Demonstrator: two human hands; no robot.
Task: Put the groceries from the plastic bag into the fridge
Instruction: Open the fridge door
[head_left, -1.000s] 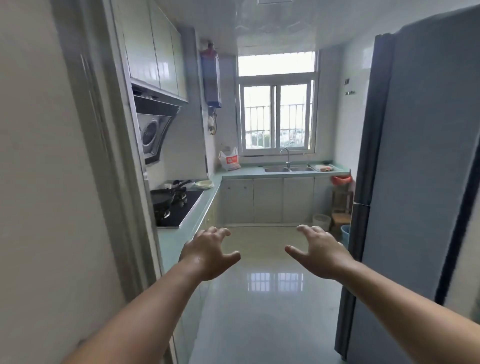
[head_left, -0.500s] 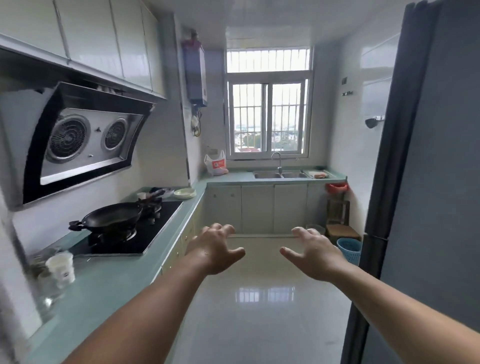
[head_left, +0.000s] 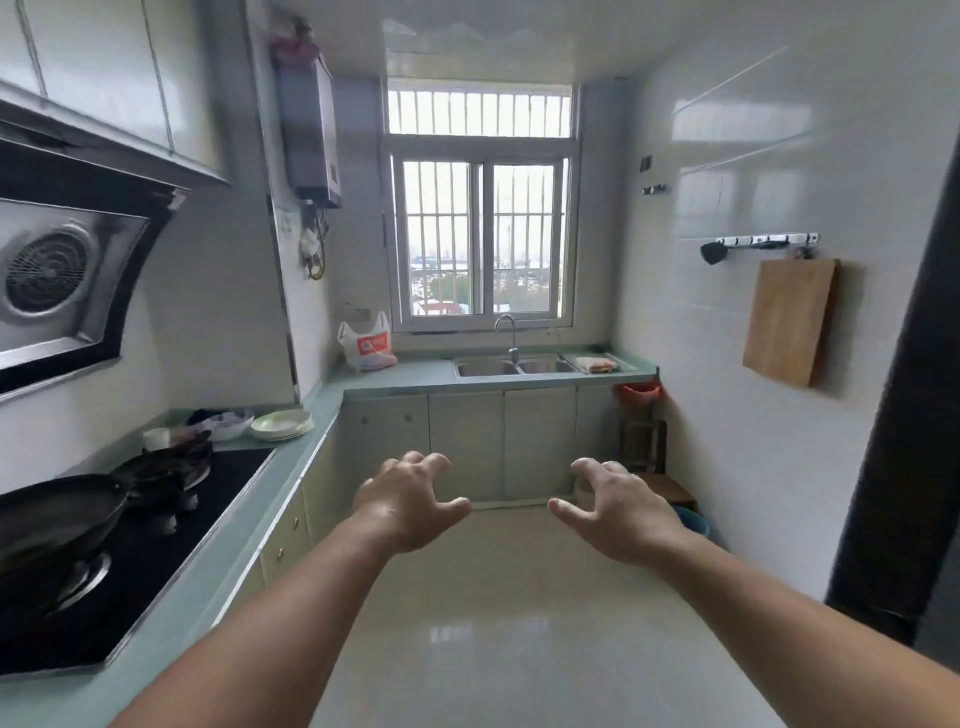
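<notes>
Both hands reach out over the kitchen floor — the bag sits far off on the table by the window.

The left hand (head_left: 410, 501) and right hand (head_left: 618, 512) hover palms down, each grip spread with fingers loosely curled, holding nothing. The white plastic bag (head_left: 366, 346) stands in the table (head_left: 415, 376) corner, left of the sink (head_left: 514, 367). The dark fridge (head_left: 904, 415) edge shows at right — a pan (head_left: 57, 512) rests on the stove (head_left: 171, 525) at left.

White plastic bag with red print (head_left: 367, 347): stood on pale green tabletop (head_left: 415, 375) at far left corner, left of double steel sink (head_left: 514, 367). Black wok (head_left: 49, 512): on black hob (head_left: 171, 525), left. Dark fridge (head_left: 914, 415): right edge.
</notes>
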